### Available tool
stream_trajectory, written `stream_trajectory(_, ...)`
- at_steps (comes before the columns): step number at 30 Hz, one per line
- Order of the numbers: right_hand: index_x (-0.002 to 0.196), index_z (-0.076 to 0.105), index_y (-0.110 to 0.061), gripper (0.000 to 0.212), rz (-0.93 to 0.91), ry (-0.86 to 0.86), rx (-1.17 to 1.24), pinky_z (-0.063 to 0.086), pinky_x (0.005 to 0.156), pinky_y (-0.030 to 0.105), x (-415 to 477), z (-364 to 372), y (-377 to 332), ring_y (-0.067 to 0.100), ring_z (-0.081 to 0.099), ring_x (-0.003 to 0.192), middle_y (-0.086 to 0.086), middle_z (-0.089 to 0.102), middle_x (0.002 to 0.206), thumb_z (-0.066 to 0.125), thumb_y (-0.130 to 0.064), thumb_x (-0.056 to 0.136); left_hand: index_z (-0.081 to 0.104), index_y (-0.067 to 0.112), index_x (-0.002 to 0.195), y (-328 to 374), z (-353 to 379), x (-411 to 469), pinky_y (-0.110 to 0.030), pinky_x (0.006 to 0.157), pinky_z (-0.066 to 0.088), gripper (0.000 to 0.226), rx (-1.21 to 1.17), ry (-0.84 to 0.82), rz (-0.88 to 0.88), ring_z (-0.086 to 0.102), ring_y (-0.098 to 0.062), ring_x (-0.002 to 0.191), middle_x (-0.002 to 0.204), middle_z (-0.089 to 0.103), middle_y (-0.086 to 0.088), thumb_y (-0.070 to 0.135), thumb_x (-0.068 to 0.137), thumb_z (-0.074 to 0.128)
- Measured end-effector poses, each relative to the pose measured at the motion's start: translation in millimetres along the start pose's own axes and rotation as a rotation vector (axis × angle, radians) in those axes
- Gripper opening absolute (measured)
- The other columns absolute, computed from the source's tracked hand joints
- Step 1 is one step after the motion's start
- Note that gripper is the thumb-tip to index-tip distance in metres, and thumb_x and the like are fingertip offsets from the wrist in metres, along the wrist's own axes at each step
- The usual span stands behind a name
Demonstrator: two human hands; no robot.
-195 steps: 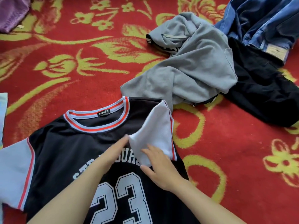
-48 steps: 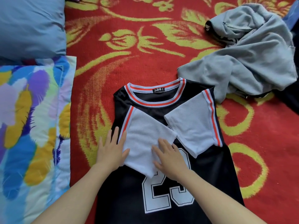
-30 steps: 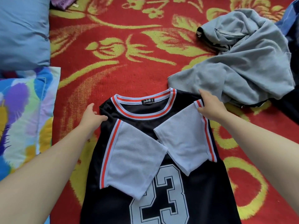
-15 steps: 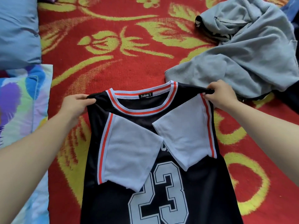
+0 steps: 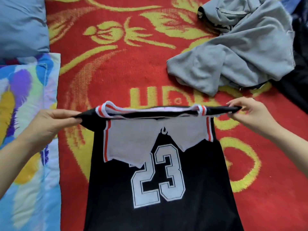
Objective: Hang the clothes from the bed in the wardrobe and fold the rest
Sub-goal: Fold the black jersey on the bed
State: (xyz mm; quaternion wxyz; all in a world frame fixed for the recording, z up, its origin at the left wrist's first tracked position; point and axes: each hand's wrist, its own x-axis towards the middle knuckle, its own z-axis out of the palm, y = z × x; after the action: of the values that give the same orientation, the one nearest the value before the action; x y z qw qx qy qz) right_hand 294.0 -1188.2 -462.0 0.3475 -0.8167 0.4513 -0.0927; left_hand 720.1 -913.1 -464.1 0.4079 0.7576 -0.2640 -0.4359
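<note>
- The black jersey [image 5: 200,180] lies front-up on the bed, filling the view from the centre down to 6 o'clock, with a white "23" [image 5: 158,175] on its chest.
- Its two pale grey sleeves [image 5: 128,142], edged in red and white, are folded inward over the chest. They meet near the middle, just above the number.
- The shoulder edge is raised off the blanket, so the striped collar [image 5: 106,110] shows edge-on.
- The left hand [image 5: 50,124], at 9 o'clock from the collar, pinches the jersey's shoulder corner between curled fingers and thumb.
- The right hand [image 5: 251,114], at 3 o'clock from the collar, pinches the other shoulder corner the same way. The cloth is pulled taut between the two hands.
- Under everything is a red blanket [image 5: 141,67] with yellow floral patterns.
- A crumpled grey sweatshirt [image 5: 241,52] lies at 1 o'clock, apart from the jersey.
- A dark garment [image 5: 300,84] lies at 2 o'clock, at the frame edge, touching the sweatshirt.
- A multicoloured quilt [image 5: 25,114] lies at 8 o'clock, under the left forearm.
- A blue pillow [image 5: 20,25] sits at 10 o'clock.
</note>
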Motion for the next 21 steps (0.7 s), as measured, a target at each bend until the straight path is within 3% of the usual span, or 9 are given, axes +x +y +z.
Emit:
stream_trajectory(4,0.074,0.066,-0.003,0.031,-0.157,-0.085,-0.152,0.033,0.082,0.009,-54,3,15,-0.016,0.047,0.095,0.017,0.068,0.092,0.074,0.022,0.056,0.076,0.013,0.081,-14,11,-49,-0.006,0.071,0.049,0.031,0.035,-0.067,-0.048,0.067,0.002,0.075,0.076,0.074,0.006,-0.011,0.068,0.062)
stream_trajectory(6,0.070,0.066,-0.003,0.035,-0.196,-0.147,-0.260,0.040,0.083,0.022,-78,8,24,0.011,0.057,0.093,0.015,0.070,0.090,0.079,0.021,0.047,0.076,0.007,0.081,-32,18,-75,-0.006,0.072,0.049,0.036,0.069,-0.108,-0.073,0.068,0.001,0.079,0.080,0.075,0.003,-0.022,0.071,0.058)
stream_trajectory(8,0.067,0.066,-0.006,0.042,-0.269,-0.206,-0.448,0.050,0.063,0.041,-100,20,31,0.035,0.063,0.076,0.010,0.071,0.085,0.084,0.016,0.036,0.075,0.006,0.076,-55,29,-98,-0.004,0.072,0.047,0.037,0.161,-0.124,-0.048,0.066,0.004,0.077,0.077,0.074,0.002,-0.027,0.070,0.059)
stream_trajectory(11,0.066,0.066,-0.009,0.047,-0.325,-0.277,-0.717,0.050,0.050,0.040,-126,46,40,0.034,0.066,0.071,0.007,0.068,0.079,0.088,0.002,0.025,0.075,0.005,0.072,-86,50,-122,-0.005,0.073,0.046,0.025,0.492,-0.117,0.202,0.061,0.014,0.077,0.079,0.073,-0.004,-0.019,0.067,0.068)
stream_trajectory(12,0.072,0.066,-0.010,0.046,-0.305,-0.350,-0.825,0.050,0.055,0.040,-133,57,40,0.034,0.065,0.078,0.010,0.067,0.086,0.088,-0.003,0.031,0.076,0.006,0.069,-95,59,-129,-0.011,0.070,0.047,0.018,0.655,-0.148,0.324,0.063,0.011,0.077,0.079,0.072,-0.004,-0.009,0.067,0.066)
stream_trajectory(14,0.093,0.064,-0.010,0.039,-0.205,-0.481,-1.004,0.047,0.073,0.040,-142,76,35,0.035,0.059,0.100,0.017,0.059,0.110,0.079,-0.011,0.057,0.076,0.013,0.066,-109,74,-138,-0.024,0.061,0.049,0.030,1.001,-0.181,0.498,0.065,-0.012,0.082,0.077,0.072,-0.001,0.008,0.066,0.046)
stream_trajectory(15,0.092,0.064,-0.008,0.037,-0.172,-0.483,-1.030,0.047,0.071,0.039,-144,85,31,0.035,0.059,0.097,0.020,0.058,0.106,0.077,-0.010,0.058,0.075,0.016,0.066,-115,82,-141,-0.027,0.064,0.046,0.039,1.117,-0.178,0.543,0.058,-0.018,0.087,0.079,0.072,-0.001,0.013,0.063,0.037)
stream_trajectory(18,0.055,0.056,-0.007,0.021,-0.199,-0.341,-0.951,0.041,0.044,0.032,-139,98,13,0.031,0.056,0.057,0.014,0.056,0.063,0.071,-0.001,0.042,0.075,0.011,0.076,-119,107,-140,-0.034,0.070,0.037,0.045,1.211,-0.110,0.557,0.048,-0.023,0.093,0.089,0.071,-0.008,0.016,0.063,0.032)
stream_trajectory(21,0.065,0.062,-0.004,0.021,-0.168,-0.237,-0.916,0.043,0.048,0.034,-118,102,-1,0.035,0.062,0.070,0.019,0.063,0.079,0.075,-0.003,0.048,0.072,0.004,0.099,-100,122,-115,-0.039,0.071,0.049,0.046,1.240,0.053,0.530,0.060,-0.034,0.101,0.111,0.065,-0.020,0.013,0.070,0.038)
